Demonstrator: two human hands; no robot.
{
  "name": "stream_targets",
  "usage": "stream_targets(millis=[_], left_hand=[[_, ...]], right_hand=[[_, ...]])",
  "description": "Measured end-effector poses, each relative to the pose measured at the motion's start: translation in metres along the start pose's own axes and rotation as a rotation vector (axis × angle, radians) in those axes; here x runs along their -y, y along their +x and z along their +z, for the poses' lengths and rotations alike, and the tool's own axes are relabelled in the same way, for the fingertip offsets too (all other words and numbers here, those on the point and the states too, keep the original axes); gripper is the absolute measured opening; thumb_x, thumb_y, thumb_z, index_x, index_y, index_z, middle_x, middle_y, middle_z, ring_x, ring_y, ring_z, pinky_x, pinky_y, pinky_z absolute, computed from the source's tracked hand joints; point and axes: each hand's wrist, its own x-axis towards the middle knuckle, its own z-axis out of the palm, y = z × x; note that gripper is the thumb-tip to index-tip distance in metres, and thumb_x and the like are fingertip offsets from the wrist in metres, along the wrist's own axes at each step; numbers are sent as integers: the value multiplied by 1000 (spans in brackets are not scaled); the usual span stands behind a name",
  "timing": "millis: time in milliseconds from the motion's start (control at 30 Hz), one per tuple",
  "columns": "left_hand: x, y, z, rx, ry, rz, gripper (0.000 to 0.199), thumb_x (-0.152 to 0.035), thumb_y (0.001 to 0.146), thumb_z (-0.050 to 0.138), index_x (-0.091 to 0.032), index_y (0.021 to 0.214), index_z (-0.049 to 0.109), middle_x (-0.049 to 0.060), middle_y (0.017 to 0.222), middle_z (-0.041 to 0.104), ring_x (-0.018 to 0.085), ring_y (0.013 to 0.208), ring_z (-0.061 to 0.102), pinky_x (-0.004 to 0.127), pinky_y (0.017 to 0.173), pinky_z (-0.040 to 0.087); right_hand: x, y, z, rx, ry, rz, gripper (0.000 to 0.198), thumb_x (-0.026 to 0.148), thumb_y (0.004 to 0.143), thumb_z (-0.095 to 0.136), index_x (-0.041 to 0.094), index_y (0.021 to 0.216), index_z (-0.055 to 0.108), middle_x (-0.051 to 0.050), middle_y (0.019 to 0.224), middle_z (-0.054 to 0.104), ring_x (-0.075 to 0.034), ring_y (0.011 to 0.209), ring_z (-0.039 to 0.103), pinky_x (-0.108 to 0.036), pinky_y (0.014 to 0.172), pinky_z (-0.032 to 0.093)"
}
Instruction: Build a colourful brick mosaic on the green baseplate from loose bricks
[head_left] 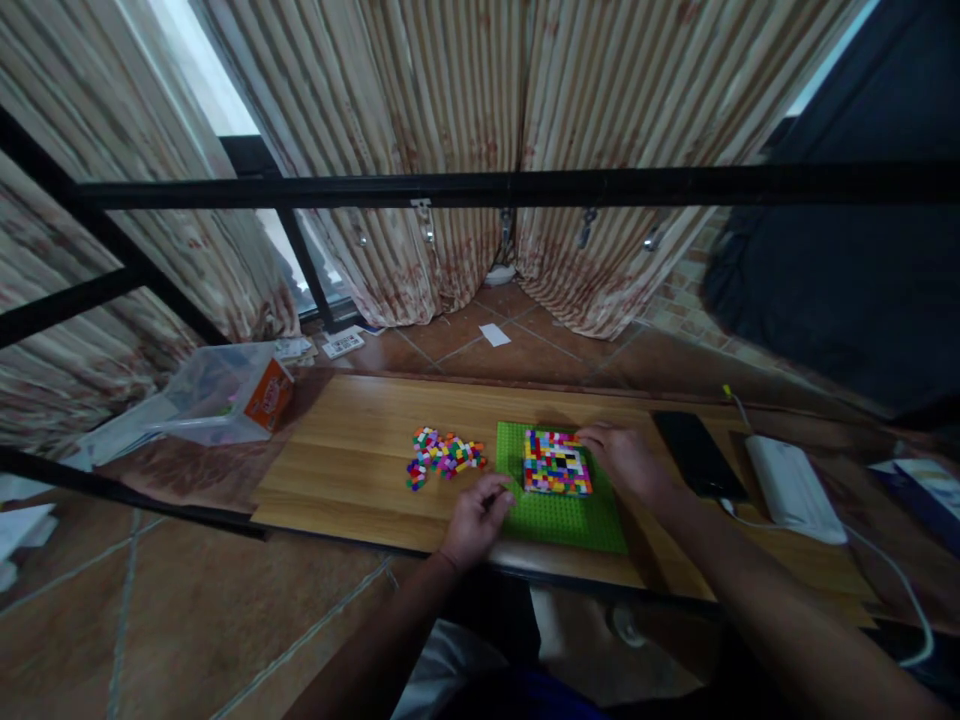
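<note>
A green studded baseplate point(570, 530) lies on the wooden board, carrying a square block of multicoloured toy bricks point(544, 477) with a small dark gap near its middle. My right hand point(621, 457) reaches in from the right, fingertips pressed together at the block's far right corner. Whatever is between those fingertips is too small to make out. Over the baseplate's left edge hovers my left hand point(476, 517), its fingers curled in toward the thumb; anything inside is hidden. Left of the baseplate, a loose pile of small coloured bricks point(442, 455) is spread on the wood.
The low wooden board point(337, 450) has a black phone point(697, 453) on a cable and a white power bank point(795, 488) at its right. A clear plastic box point(214, 395) with an orange label stands beyond its left end. A black metal bar point(465, 190) crosses before the curtains.
</note>
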Motion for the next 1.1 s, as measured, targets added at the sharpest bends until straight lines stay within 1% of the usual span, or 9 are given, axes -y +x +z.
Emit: stream_targets(millis=[100, 200, 267, 333, 400, 467, 600, 767, 1100], left_hand=[[-1, -7, -8, -91, 50, 55, 25, -34, 87, 55, -17, 104, 61, 2, 78, 63, 14, 70, 61, 26, 66, 51], [-3, -13, -36, -346, 211, 144, 26, -33, 89, 52, -17, 109, 60, 8, 99, 65, 19, 93, 62, 33, 85, 50], [-3, -12, -63, -530, 374, 167, 31, -34, 89, 53, -18, 116, 57, 11, 108, 63, 21, 100, 61, 38, 91, 48], [-3, -6, -90, -639, 583, 191, 38, -37, 88, 55, -18, 120, 54, 13, 118, 58, 25, 111, 55, 43, 98, 44], [-2, 6, -111, -642, 749, 204, 41, -39, 88, 53, -17, 122, 53, 15, 127, 53, 28, 122, 47, 48, 104, 38], [-1, 20, -121, -541, 850, 196, 41, -39, 91, 48, -16, 124, 52, 16, 130, 51, 29, 126, 44, 49, 105, 37], [3, 42, -117, -374, 948, 217, 38, -38, 94, 42, -16, 122, 54, 15, 126, 56, 28, 124, 47, 47, 104, 37], [4, 49, -101, -304, 954, 260, 33, -35, 95, 41, -17, 116, 58, 14, 122, 60, 26, 117, 52, 45, 103, 37], [-2, 46, -66, -432, 817, 181, 32, -31, 97, 35, -14, 105, 61, 14, 112, 63, 25, 108, 55, 45, 99, 39]], right_hand=[[14, -9, -1, -133, -11, 43, 28, 22, 88, 43, 18, 100, 69, -9, 98, 70, -22, 88, 66, -33, 81, 49], [47, -22, 2, -231, 54, 65, 31, 25, 91, 41, 18, 108, 65, -10, 100, 69, -23, 88, 66, -35, 80, 50], [77, -29, 10, -197, 159, 13, 29, 25, 90, 43, 20, 109, 64, -8, 106, 67, -21, 92, 65, -35, 83, 50], [106, -31, 24, -111, 214, -46, 30, 22, 88, 45, 21, 114, 61, -8, 110, 65, -21, 95, 64, -35, 85, 50], [129, -26, 41, -58, 217, -30, 38, 17, 83, 49, 18, 119, 57, -11, 111, 63, -23, 96, 64, -36, 84, 51], [144, -16, 60, -42, 177, -7, 46, 10, 77, 52, 14, 122, 54, -15, 113, 61, -25, 99, 62, -37, 86, 50], [152, 8, 84, 7, 66, 73, 51, -2, 67, 50, 8, 118, 55, -20, 109, 60, -28, 97, 62, -37, 87, 49], [148, 19, 96, 43, 60, 111, 53, -3, 65, 48, 8, 116, 55, -18, 111, 59, -27, 99, 62, -36, 89, 48], [150, 13, 100, 20, 226, 159, 41, 8, 74, 51, 12, 114, 59, -15, 106, 61, -25, 93, 64, -38, 88, 50]])
